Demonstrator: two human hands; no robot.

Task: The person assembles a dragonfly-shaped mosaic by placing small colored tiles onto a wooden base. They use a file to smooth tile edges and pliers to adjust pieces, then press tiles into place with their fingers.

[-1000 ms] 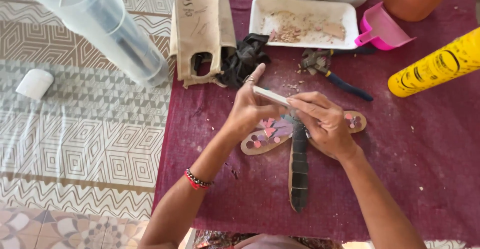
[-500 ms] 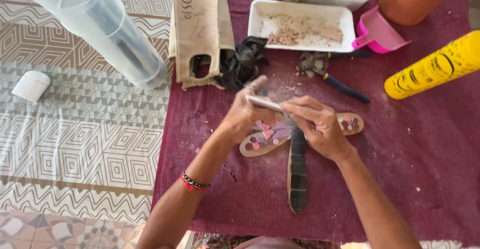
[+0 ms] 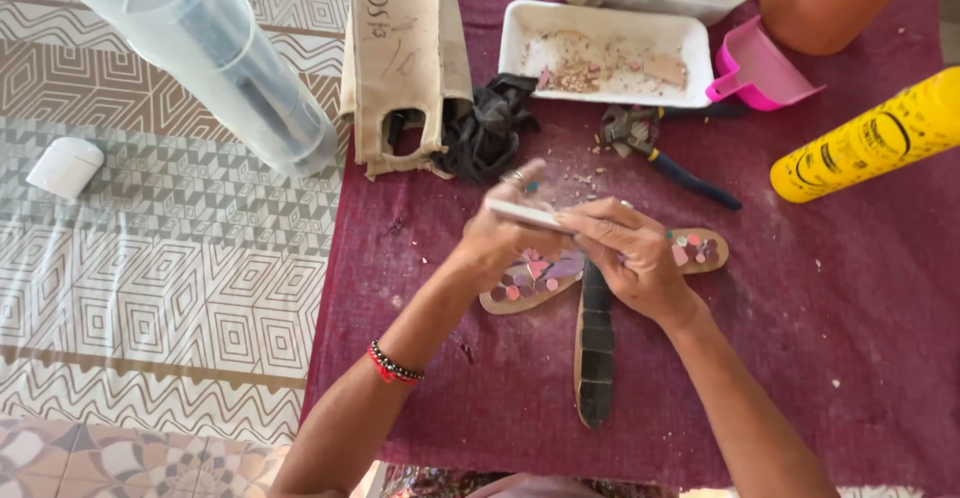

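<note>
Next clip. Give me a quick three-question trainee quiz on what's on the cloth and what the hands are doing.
1. True or false: both hands hold the thin pale strip above the dragonfly-shaped craft piece.
2. Which lies nearest the white tray? A) yellow bottle B) pliers C) white cap
3. Which wrist wears the red and black beaded bracelet?

Key:
1. True: left hand and right hand pinch it between them.
2. B.
3. The left.
</note>
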